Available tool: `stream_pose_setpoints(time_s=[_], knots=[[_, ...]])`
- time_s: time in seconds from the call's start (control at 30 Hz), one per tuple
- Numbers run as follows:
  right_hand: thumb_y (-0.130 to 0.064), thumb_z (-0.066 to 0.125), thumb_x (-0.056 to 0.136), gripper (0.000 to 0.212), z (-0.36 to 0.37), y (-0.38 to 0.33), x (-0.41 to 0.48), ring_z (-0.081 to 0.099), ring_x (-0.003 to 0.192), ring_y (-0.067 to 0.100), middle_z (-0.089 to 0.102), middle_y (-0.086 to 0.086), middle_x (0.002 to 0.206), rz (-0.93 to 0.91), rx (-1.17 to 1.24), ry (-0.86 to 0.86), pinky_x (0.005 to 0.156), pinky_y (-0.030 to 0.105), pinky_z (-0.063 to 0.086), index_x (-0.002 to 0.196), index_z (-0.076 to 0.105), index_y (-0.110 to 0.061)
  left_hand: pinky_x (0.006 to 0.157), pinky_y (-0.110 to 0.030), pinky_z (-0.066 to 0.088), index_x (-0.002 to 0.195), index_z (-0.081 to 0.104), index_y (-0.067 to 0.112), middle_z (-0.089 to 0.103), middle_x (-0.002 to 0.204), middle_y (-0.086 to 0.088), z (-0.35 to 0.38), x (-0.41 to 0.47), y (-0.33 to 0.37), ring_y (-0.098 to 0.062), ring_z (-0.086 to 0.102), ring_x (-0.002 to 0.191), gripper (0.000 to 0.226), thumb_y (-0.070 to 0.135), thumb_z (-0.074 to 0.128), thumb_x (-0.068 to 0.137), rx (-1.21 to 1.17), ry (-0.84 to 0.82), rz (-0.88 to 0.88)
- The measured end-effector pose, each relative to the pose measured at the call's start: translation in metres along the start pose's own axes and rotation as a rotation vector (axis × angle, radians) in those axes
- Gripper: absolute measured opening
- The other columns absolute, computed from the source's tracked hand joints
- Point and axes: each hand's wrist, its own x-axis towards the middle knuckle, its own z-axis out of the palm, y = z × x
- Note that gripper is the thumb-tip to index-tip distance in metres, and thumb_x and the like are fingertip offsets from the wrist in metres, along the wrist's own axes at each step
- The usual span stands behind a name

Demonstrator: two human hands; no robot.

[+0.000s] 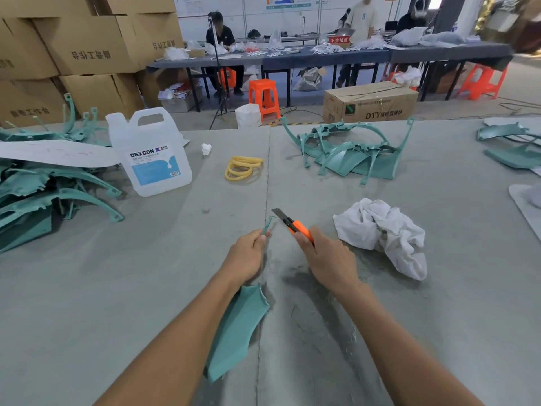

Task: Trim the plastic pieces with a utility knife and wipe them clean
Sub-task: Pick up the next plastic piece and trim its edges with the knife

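On the far left stand brown cardboard boxes with dark writing that I cannot read. Below them a pile of blue-green plastic pieces lies on the grey table. The pieces are thin, curved and smooth, and a flat white sheet rests on top of them.

Next comes a big see-through plastic jug with a handle. Its blue and white label says "DEXCON". Just to the right of it are a tiny white wad and some yellow rings lying in a loose heap.

Near the middle, the left hand is curled tight around the thin end of one blue-green plastic piece. The thin tip pokes up past the fingers, and the wide, flat part spreads out under the wrist and arm.

Just beside it, the right hand grips an orange utility knife. The grey blade is out and points up and left, close to the thin tip but not touching it.

To the right of that hand a crumpled white rag lies on the table. It looks soft and wrinkly.

Farther back is a second heap of plastic pieces. Behind it, on the floor, a long cardboard carton says "DTY". A red sign on the far table says "不合格区". More plastic parts lie at the right edge.
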Motion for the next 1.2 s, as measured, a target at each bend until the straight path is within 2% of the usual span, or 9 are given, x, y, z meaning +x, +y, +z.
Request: stream_pose_setpoints(time_s=[0.1,0.2,0.37,0.53,0.67,0.8,0.93,1.03,1.2], knots=[[-0.067,0.026,0.101,0.044,0.003,-0.002,-0.009,0.062,0.073,0.035,0.052,-0.004,0.069,-0.067,-0.046,0.033,0.066,0.042,0.051,0.088,0.033,-0.025,0.099,-0.032,0.044,0.104,0.071,0.02,0.07,0.115,0.0,0.003,0.001,0.001,-0.019,0.061,0.11,0.034,0.028,0.038,0.107,0.016,-0.004,-0.041],[-0.069,0.02,0.099,0.045,0.007,-0.005,-0.015,0.064,0.079,0.036,0.06,0.0,0.082,-0.116,-0.096,0.08,0.065,0.041,0.05,0.089,0.031,-0.027,0.089,-0.03,0.045,0.088,0.069,0.024,0.071,0.103,-0.001,0.005,0.001,0.001,-0.022,0.063,0.102,0.034,0.029,0.041,0.105,0.062,-0.002,-0.049],[-0.065,0.017,0.103,0.042,0.012,-0.01,-0.017,0.065,0.077,0.036,0.064,0.001,0.092,-0.137,-0.165,0.071,0.058,0.037,0.036,0.093,0.036,-0.029,0.08,-0.028,0.04,0.093,0.071,0.021,0.069,0.099,0.002,0.006,0.0,0.002,-0.02,0.062,0.095,0.038,0.031,0.038,0.108,0.092,-0.01,-0.06],[-0.065,0.016,0.102,0.048,0.013,-0.015,-0.022,0.065,0.08,0.037,0.06,0.002,0.096,-0.094,-0.196,0.069,0.063,0.038,0.043,0.102,0.044,-0.025,0.081,-0.029,0.041,0.094,0.071,0.021,0.07,0.101,0.0,0.005,-0.001,0.001,-0.022,0.062,0.097,0.038,0.031,0.037,0.108,0.109,-0.008,-0.047],[-0.061,0.018,0.103,0.047,0.003,-0.01,-0.021,0.062,0.08,0.037,0.059,0.005,0.092,0.076,0.098,0.175,0.066,0.043,0.049,0.102,0.043,-0.021,0.082,-0.027,0.039,0.097,0.072,0.022,0.065,0.101,0.004,0.005,0.0,0.005,-0.019,0.06,0.096,0.038,0.03,0.036,0.107,0.145,-0.027,-0.042],[-0.06,0.017,0.104,0.045,0.0,-0.008,-0.018,0.062,0.08,0.035,0.059,0.005,0.095,0.009,-0.017,0.1,0.071,0.046,0.053,0.105,0.041,-0.022,0.083,-0.028,0.04,0.101,0.073,0.018,0.07,0.109,-0.001,0.003,-0.003,0.005,-0.021,0.061,0.102,0.038,0.03,0.037,0.107,0.128,-0.008,-0.02],[-0.064,0.014,0.101,0.048,0.006,-0.008,-0.023,0.064,0.081,0.035,0.056,0.001,0.099,-0.073,-0.07,0.062,0.069,0.042,0.05,0.111,0.044,-0.028,0.086,-0.027,0.041,0.105,0.073,0.017,0.07,0.115,-0.004,0.003,-0.007,0.006,-0.022,0.061,0.107,0.036,0.029,0.039,0.107,0.103,0.026,-0.017],[-0.066,0.012,0.1,0.049,0.009,-0.008,-0.025,0.064,0.082,0.035,0.054,0.001,0.098,-0.094,-0.098,0.062,0.064,0.038,0.043,0.114,0.044,-0.032,0.084,-0.027,0.04,0.106,0.072,0.018,0.07,0.111,-0.003,0.003,-0.008,0.008,-0.02,0.061,0.104,0.037,0.03,0.037,0.108,0.088,0.016,-0.031],[-0.067,0.018,0.101,0.044,0.01,-0.003,-0.026,0.063,0.083,0.032,0.055,0.0,0.099,-0.108,-0.061,0.038,0.065,0.038,0.042,0.12,0.043,-0.037,0.081,-0.027,0.039,0.105,0.072,0.018,0.068,0.102,-0.001,0.002,-0.009,0.009,-0.021,0.061,0.099,0.037,0.031,0.037,0.108,0.084,0.005,-0.038]])
